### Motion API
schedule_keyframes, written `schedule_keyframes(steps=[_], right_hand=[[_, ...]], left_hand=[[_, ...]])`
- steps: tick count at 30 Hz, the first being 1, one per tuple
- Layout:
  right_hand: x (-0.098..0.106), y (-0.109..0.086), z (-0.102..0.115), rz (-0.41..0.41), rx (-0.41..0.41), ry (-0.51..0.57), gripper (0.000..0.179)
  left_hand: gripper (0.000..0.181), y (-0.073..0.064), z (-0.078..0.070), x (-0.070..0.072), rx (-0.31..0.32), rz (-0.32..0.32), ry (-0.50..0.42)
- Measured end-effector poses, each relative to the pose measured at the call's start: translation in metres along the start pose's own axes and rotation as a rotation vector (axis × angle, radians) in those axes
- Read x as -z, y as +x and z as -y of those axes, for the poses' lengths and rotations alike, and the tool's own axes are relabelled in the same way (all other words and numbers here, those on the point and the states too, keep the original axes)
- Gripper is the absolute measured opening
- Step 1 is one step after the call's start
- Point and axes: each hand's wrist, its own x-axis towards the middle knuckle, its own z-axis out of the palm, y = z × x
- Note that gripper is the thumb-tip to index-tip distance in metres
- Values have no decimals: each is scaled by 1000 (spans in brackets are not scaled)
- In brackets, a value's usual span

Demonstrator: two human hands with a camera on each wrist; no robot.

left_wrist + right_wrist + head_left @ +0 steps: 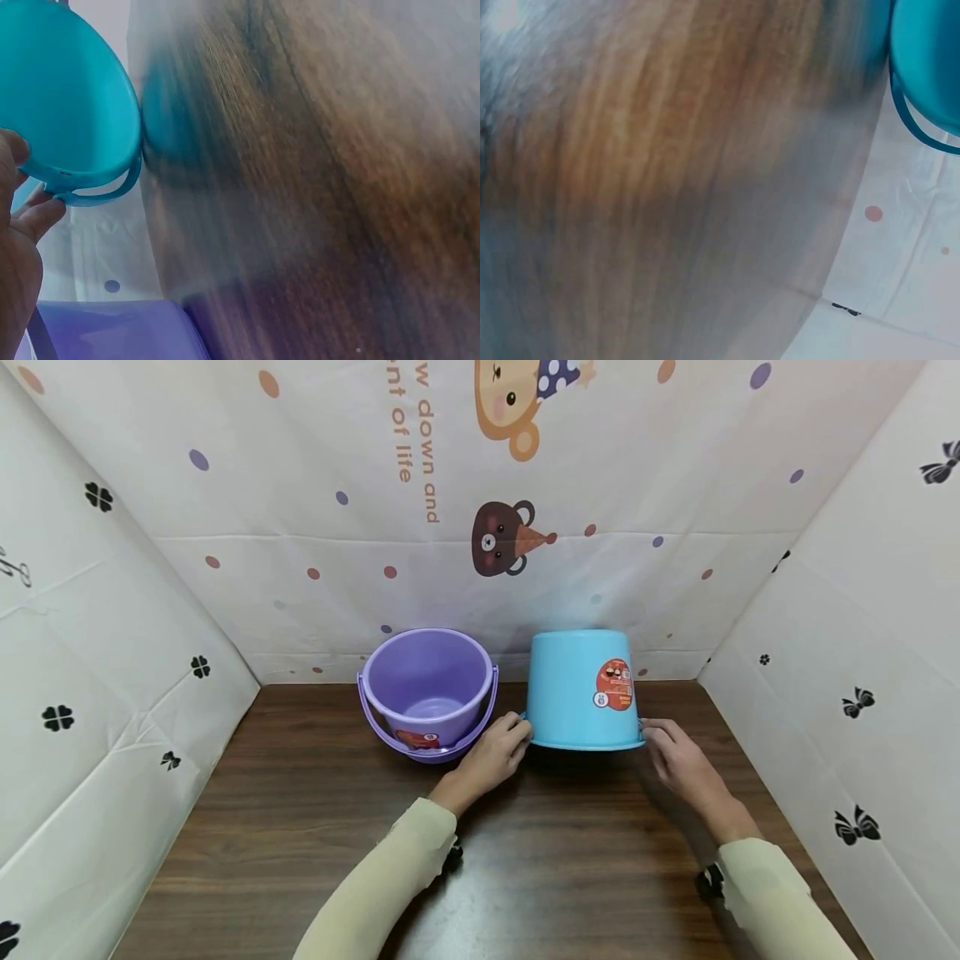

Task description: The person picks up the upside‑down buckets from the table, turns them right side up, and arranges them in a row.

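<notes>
Both hands at the rim of the inverted blue bucket (581, 689), mid-bench (315, 827): left hand (491, 760) pinches rim and handle; right hand (678, 760) touches the opposite edge, grip unclear. Step: handling the upturned bucket. Next move needs even two-sided hold. Purple bucket (427, 689) upright beside it.

The blue bucket (581, 689) is turned upside down, its wide rim facing the wooden table (525, 860) and its flat base on top; a red oval sticker sits on its side. It appears lifted slightly, a shadow beneath it. The left hand (491, 758) grips the rim on one side, fingers curled under it, while the right hand (678, 760) touches the opposite edge.
</notes>
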Motion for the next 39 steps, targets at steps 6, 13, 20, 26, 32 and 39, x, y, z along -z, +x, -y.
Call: schedule_keyframes(steps=[6,13,20,26,32,39], right_hand=[[9,3,4,-15,1,20,47],[16,9,6,11,-19,33,33],[22,17,12,-11,-15,45,36],[33,22,19,-19,-40,22,39],[43,27,22,-30,-56,19,44],[56,32,26,-24,-83,20,44]], left_hand=[[13,1,-4,5,-18,-2,-15],[12,5,-9,17,-45,-25,-25],[12,8,-14,27,-16,-46,-61],[12,13,-21,35,6,-61,-74],[14,20,-27,46,5,-101,-96],[15,27,-35,58,25,-101,-125]])
